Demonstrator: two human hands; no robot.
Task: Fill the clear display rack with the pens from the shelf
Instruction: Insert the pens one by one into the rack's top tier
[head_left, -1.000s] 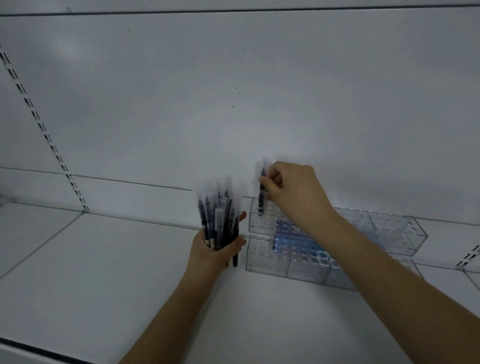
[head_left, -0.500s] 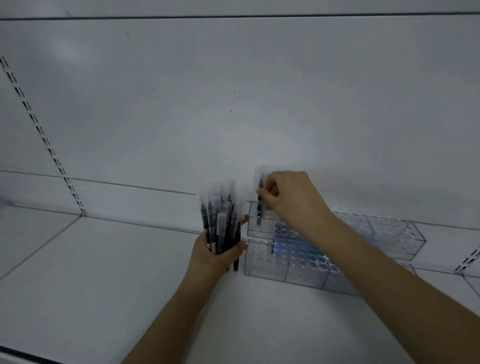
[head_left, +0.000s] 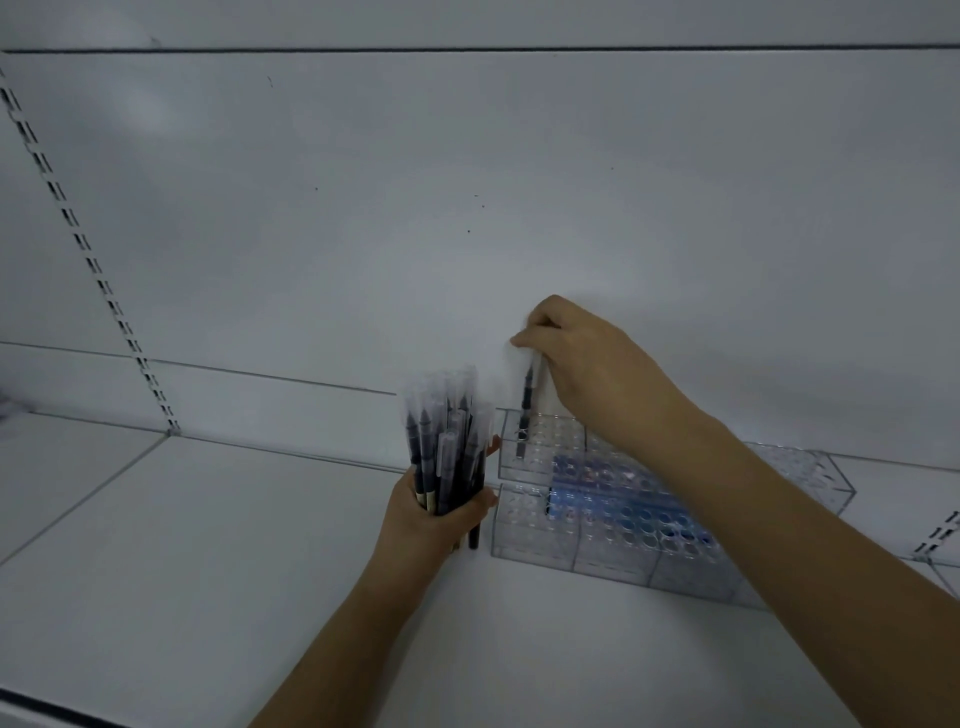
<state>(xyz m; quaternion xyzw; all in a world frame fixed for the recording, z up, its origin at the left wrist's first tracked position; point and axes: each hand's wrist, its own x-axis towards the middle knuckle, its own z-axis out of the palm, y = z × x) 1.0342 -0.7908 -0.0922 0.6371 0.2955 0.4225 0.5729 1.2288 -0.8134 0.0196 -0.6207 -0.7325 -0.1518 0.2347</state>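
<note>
Two bare hands work over one white shelf backed by a white wall panel. The left hand has its grip wrapped round a bundle of pens, fingers and thumb curled about the lower barrels; the pens stand upright with their clear caps at the top. Roughly ten dark pens can be made out in the bundle, though they overlap too much for an exact count. The bundle sits just left of the rack, and the bottom ends of a few pens poke out below the hand.

The right hand pinches the top of a single pen between thumb and fingertips, its grip closed tight on the cap end. That pen stands upright with its lower end down in a hole at the back left corner of the clear display rack.

The rack rests on the shelf against the wall and shows two stepped tiers, each divided into sections full of round holes. One pen stands in it; the other visible holes hold none. A blue tint shows through the middle sections. Two slotted upright rails are visible, one at the left and one at the far right edge.
</note>
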